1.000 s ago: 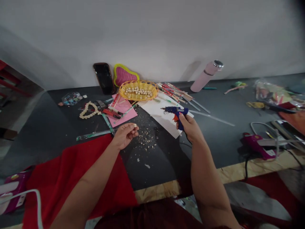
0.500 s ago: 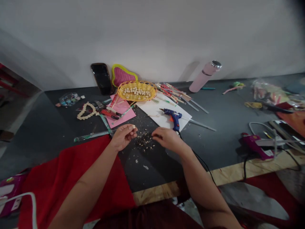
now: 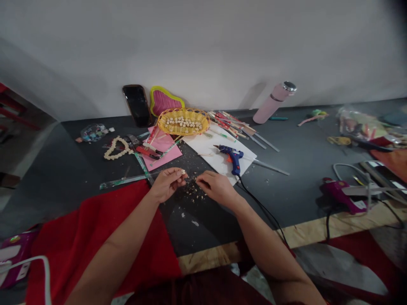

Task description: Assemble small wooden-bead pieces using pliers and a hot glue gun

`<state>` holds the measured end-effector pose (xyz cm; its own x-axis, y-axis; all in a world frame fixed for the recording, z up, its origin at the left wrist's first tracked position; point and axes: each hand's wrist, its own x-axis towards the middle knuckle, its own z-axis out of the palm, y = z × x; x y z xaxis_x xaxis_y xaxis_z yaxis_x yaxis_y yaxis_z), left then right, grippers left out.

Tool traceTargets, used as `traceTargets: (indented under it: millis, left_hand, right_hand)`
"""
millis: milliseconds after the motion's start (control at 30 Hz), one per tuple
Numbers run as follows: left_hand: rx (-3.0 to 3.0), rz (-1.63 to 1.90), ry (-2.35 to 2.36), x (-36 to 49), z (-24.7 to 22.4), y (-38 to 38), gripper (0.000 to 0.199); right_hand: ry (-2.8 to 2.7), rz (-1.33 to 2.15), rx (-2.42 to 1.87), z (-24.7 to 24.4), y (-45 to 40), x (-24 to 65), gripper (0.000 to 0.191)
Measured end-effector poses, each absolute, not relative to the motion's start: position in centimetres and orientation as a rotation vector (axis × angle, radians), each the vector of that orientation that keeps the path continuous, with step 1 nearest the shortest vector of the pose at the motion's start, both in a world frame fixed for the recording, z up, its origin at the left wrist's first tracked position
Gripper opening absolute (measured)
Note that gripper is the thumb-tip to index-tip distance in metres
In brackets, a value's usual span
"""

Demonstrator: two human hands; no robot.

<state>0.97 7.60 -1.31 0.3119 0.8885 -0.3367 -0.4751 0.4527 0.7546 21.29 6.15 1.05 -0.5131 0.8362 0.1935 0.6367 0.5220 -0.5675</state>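
My left hand [image 3: 167, 185] is closed, pinching a small pale piece [image 3: 182, 172] between thumb and fingertips. Close by on its right, my right hand [image 3: 216, 186] has its fingers drawn together over the scraps; whether anything is in them is hidden. Small pale bits [image 3: 195, 195] lie scattered on the dark table [image 3: 210, 228] below both hands. Behind them stands a yellow woven basket [image 3: 162, 123] with many small pale pieces inside. A blue glue gun [image 3: 234, 159] rests on white paper [image 3: 206, 148] to the right of my right hand.
Left of the hands lie a beaded-looking pale frame [image 3: 110, 153], red-handled pliers [image 3: 148, 151], pink paper [image 3: 173, 159] and red cloth [image 3: 127, 228]. Along the wall are a phone [image 3: 137, 105], a pink bottle [image 3: 271, 103] and bundled sticks [image 3: 229, 123]. A black cord [image 3: 262, 207] crosses the table's front edge.
Both hands have come closer together over the scraps: the left moved slightly right, and the right moved left. The left still holds the small pale piece.
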Motion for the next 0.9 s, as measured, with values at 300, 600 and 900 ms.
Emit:
traceTargets:
  millis: [300,600,900]
  left_hand:
    - [0.685,0.803,0.792,1.6,-1.4,6.8,0.018]
    - [0.713,0.776,0.776,1.5,-1.3,6.8,0.017]
    - [0.689,0.787,0.775,1.4,-1.1,6.8,0.015]
  right_hand:
    - [-1.914,0.699,-0.974,1.4,5.1,19.9,0.011]
    - [-1.944,0.693,-0.972,0.4,5.3,19.9,0.011]
    - [-1.975,0.632,-0.951,0.9,5.3,20.0,0.011]
